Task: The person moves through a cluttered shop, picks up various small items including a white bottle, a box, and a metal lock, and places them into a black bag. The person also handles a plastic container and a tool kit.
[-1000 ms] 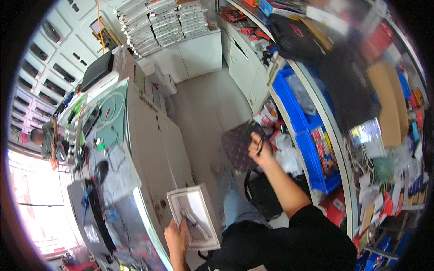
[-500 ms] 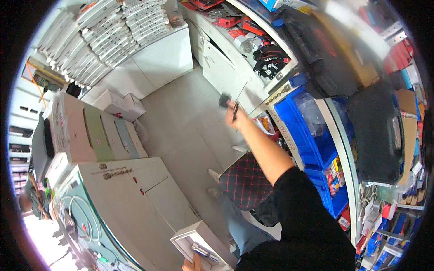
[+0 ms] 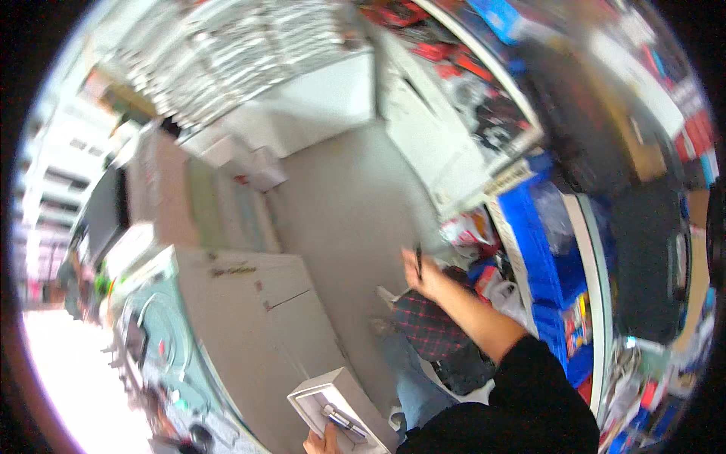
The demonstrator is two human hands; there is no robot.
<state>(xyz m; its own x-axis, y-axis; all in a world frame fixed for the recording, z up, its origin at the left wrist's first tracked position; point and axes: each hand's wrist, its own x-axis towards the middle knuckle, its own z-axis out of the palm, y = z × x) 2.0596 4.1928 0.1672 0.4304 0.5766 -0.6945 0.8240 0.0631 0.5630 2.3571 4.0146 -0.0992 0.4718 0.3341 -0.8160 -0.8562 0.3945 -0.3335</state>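
Observation:
My left hand [image 3: 323, 442] grips the near edge of an open white box [image 3: 361, 393] at the bottom, fingers bent over its rim. Inside the box lies a slim, shiny metal tool [image 3: 345, 422], tilted in its insert; its exact kind is unclear. My right arm reaches forward over a black chair seat with a red grid pattern [image 3: 431, 325]. My right hand [image 3: 425, 277] is closed on a thin black stick-like thing [image 3: 419, 259], which stands up past the fingers. Motion blur hides its details.
White cabinets [image 3: 257, 318] stand at the left, with a teal mat [image 3: 162, 333] on top. At the right are blue bins [image 3: 529, 234] and a black case [image 3: 646, 257]. Grey floor [image 3: 348, 197] lies ahead, with stacked white boxes [image 3: 249, 53] behind.
My right hand has drawn back toward me, and the small dark block at its fingertips no longer shows. The view has shifted, and the left hand keeps hold of the box.

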